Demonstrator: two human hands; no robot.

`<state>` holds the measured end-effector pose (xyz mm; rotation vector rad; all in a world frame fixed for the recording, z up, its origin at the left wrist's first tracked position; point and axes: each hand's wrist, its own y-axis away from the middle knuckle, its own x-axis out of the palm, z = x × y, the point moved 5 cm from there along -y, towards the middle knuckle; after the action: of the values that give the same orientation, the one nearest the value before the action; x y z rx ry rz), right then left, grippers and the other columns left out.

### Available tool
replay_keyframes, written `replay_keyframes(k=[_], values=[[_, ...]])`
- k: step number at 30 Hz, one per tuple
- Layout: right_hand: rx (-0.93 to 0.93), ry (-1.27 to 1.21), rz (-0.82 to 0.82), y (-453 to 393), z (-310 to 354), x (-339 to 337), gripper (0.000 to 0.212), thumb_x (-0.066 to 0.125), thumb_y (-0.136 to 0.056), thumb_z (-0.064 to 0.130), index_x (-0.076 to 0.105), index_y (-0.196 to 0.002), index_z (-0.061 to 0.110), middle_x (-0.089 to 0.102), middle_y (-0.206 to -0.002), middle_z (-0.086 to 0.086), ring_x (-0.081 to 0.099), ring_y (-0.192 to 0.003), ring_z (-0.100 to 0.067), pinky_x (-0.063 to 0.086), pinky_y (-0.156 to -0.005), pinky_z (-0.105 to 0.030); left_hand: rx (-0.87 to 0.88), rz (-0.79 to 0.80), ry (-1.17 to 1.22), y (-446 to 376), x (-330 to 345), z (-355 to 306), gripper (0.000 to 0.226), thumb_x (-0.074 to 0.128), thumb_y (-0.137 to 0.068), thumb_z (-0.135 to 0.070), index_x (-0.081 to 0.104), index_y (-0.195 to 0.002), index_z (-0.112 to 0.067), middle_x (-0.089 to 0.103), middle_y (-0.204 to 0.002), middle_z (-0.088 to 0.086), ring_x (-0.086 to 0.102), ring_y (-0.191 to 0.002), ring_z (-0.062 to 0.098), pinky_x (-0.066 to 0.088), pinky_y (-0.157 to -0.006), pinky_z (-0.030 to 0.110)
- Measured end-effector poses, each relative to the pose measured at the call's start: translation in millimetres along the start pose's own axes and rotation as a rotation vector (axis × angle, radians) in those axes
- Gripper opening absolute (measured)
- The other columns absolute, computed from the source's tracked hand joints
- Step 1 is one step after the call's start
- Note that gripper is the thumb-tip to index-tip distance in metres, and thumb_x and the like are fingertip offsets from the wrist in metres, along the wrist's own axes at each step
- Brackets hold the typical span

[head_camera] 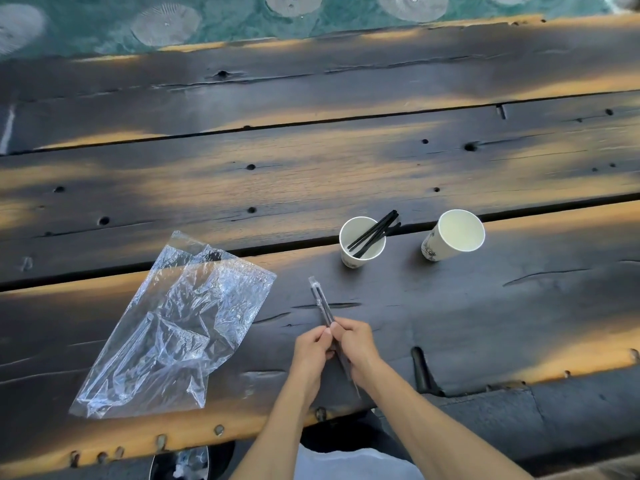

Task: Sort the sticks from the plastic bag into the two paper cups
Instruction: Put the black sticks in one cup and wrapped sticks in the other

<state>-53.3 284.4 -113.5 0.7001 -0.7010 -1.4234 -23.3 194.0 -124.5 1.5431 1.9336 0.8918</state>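
A wrapped stick [322, 303] is gripped by both hands close together above the near plank of the worktop [485, 323]: the left hand [311, 348] and right hand [356, 344] are each pinched on its lower part, and its far end is pointed away, up and left. The bag [180, 323] is laid flat and crumpled to the left. Two cups are stood beyond the hands; black sticks [375, 232] are leaned in the left cup [360, 242], and none are seen in the right cup [453, 235].

a dark, weathered plank table [311, 161] beside a teal patterned floor [235, 19]
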Motion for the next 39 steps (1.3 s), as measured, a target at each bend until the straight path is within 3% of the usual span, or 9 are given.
replay_keyframes(k=[5,10,15,20,24,26,29,32,39], values=[[0.072,-0.206,0.106,16,-5,-13,0.034,0.039,-0.101,0.000,0.071,-0.094,0.008,0.070,-0.091,-0.018,0.065,-0.088,-0.029,0.052,-0.080,-0.040,-0.047,0.088,0.170,15,18,-7,0.028,0.041,-0.102,-0.007,0.065,-0.089,-0.001,0.066,-0.073,0.009,0.061,-0.066,0.015,0.049,-0.060,0.025],[0.066,-0.145,0.270,19,13,-41,0.027,0.039,-0.099,-0.004,0.060,-0.117,-0.002,0.064,-0.068,-0.008,0.053,-0.055,-0.020,0.048,-0.057,-0.033,-0.013,0.227,0.008,20,29,-13,0.029,0.038,-0.104,-0.011,0.057,-0.083,-0.004,0.052,-0.064,0.009,0.050,-0.051,0.013,0.048,-0.053,0.025],[-0.113,-0.158,0.361,29,44,-64,0.012,0.045,-0.097,-0.007,0.053,-0.105,-0.003,0.071,-0.086,-0.014,0.054,-0.053,-0.027,0.053,-0.058,-0.038,0.043,0.338,-0.169,24,46,-33,0.034,0.044,-0.103,-0.019,0.060,-0.078,-0.004,0.059,-0.059,0.008,0.048,-0.045,0.015,0.042,-0.046,0.025],[-0.271,-0.319,0.142,40,70,-108,0.014,0.047,-0.096,-0.007,0.055,-0.092,0.004,0.073,-0.090,-0.018,0.068,-0.093,-0.035,0.056,-0.084,-0.044,0.020,0.362,-0.261,18,61,-38,0.033,0.055,-0.098,-0.033,0.060,-0.077,-0.009,0.064,-0.066,0.011,0.056,-0.050,0.016,0.048,-0.052,0.024],[-0.551,-0.360,-0.177,60,124,-167,0.029,0.050,-0.094,-0.008,0.064,-0.086,0.015,0.076,-0.085,-0.010,0.069,-0.091,-0.031,0.052,-0.084,-0.041,0.174,0.089,-0.447,7,48,-36,0.015,0.064,-0.091,-0.031,0.063,-0.090,-0.016,0.066,-0.091,0.000,0.061,-0.084,0.016,0.044,-0.073,0.025],[-0.728,-0.477,-0.326,75,161,-202,0.033,0.050,-0.095,-0.007,0.065,-0.084,0.020,0.077,-0.084,-0.005,0.070,-0.090,-0.029,0.053,-0.086,-0.041,0.305,-0.107,-0.757,4,35,-35,0.033,0.067,-0.088,-0.032,0.060,-0.117,-0.018,0.060,-0.121,0.000,0.055,-0.114,0.022,0.042,-0.088,0.031],[-0.856,-0.634,-0.452,83,199,-239,0.024,0.048,-0.097,-0.005,0.058,-0.089,0.015,0.074,-0.091,-0.009,0.069,-0.096,-0.028,0.055,-0.092,-0.041,0.292,-0.179,-1.184,4,25,-23,0.076,0.066,-0.086,-0.041,0.026,-0.151,-0.030,0.016,-0.163,0.002,0.014,-0.149,0.031,0.028,-0.112,0.054],[-0.836,-0.604,-0.512,61,213,-246,0.023,0.047,-0.097,-0.002,0.058,-0.090,0.017,0.069,-0.098,-0.012,0.067,-0.101,-0.025,0.052,-0.095,-0.041,0.196,-0.111,-1.324,1,22,-4,0.094,0.068,-0.086,-0.040,0.004,-0.155,-0.038,-0.011,-0.166,0.003,-0.010,-0.151,0.034,0.017,-0.112,0.066],[-0.717,-0.472,-0.518,5,209,-229,0.021,0.050,-0.094,-0.005,0.060,-0.092,0.013,0.069,-0.100,-0.014,0.069,-0.094,-0.019,0.049,-0.104,-0.045,0.176,-0.116,-1.366,1,21,-1,0.100,0.069,-0.086,-0.037,-0.002,-0.155,-0.039,-0.017,-0.165,0.002,-0.016,-0.151,0.033,0.015,-0.112,0.069]])
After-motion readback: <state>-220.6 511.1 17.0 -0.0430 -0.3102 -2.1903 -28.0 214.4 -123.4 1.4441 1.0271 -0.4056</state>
